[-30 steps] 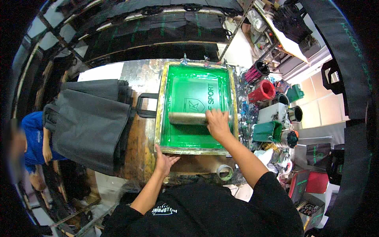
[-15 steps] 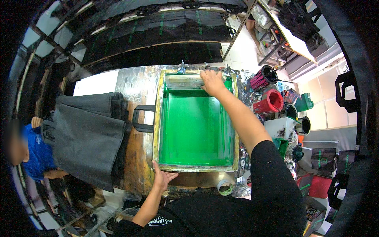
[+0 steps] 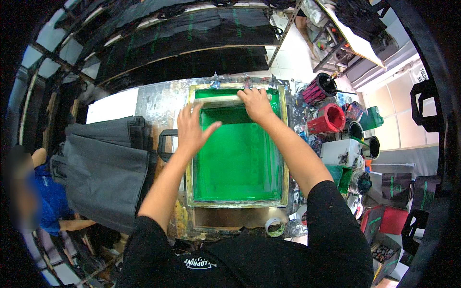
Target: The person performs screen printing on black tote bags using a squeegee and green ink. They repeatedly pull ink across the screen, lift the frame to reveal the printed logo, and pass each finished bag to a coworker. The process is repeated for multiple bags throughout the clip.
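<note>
A green printing screen in a metal frame (image 3: 285, 158) lies flat on a paint-stained table. At its far end my right hand (image 3: 256, 104) grips a pale squeegee (image 3: 218, 99) lying across the mesh. My left hand (image 3: 193, 128) hovers open over the screen's left edge, fingers spread, holding nothing. Both forearms reach out from my black shirt at the bottom.
A stack of dark grey fabric (image 3: 103, 168) lies left of the screen, with a black handle (image 3: 163, 144) between them. Red, black and green ink pots (image 3: 331, 117) crowd the right side. A tape roll (image 3: 274, 226) sits near the front edge. A person in blue (image 3: 41, 201) stands at the left.
My right hand pushed the squeegee from mid-screen to the far end. My left hand left the frame's near edge and rose over the screen's left side.
</note>
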Demonstrator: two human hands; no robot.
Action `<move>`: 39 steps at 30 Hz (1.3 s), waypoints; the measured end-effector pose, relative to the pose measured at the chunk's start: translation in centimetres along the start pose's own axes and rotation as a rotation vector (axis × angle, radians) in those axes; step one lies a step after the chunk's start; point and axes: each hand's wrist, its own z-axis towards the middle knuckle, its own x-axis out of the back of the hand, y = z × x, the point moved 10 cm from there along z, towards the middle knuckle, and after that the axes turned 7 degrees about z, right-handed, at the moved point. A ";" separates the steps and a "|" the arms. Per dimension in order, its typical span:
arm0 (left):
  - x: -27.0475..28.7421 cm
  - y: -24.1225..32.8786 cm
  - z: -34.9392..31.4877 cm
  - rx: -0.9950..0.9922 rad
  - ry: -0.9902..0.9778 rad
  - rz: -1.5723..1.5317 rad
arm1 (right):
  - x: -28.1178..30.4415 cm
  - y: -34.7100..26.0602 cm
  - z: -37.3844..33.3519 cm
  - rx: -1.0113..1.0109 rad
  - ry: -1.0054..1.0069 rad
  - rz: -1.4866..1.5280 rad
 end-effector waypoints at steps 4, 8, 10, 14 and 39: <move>-9.4 -3.0 5.9 -0.095 -0.457 0.365 | -0.3 2.8 -0.2 -0.083 -0.264 0.063; -11.8 -3.2 5.1 -0.153 -0.515 0.286 | -0.8 4.0 -1.5 -0.102 -0.154 0.083; -11.9 -3.4 5.0 -0.153 -0.485 0.268 | -0.7 3.7 -1.4 -0.101 -0.138 0.065; -10.8 -3.1 4.0 -0.184 -0.396 0.233 | -0.2 2.9 -2.3 -0.114 -0.177 0.105; 1.8 5.6 -22.2 -0.229 -0.404 0.120 | 5.1 -13.2 -28.2 -0.173 -0.254 0.197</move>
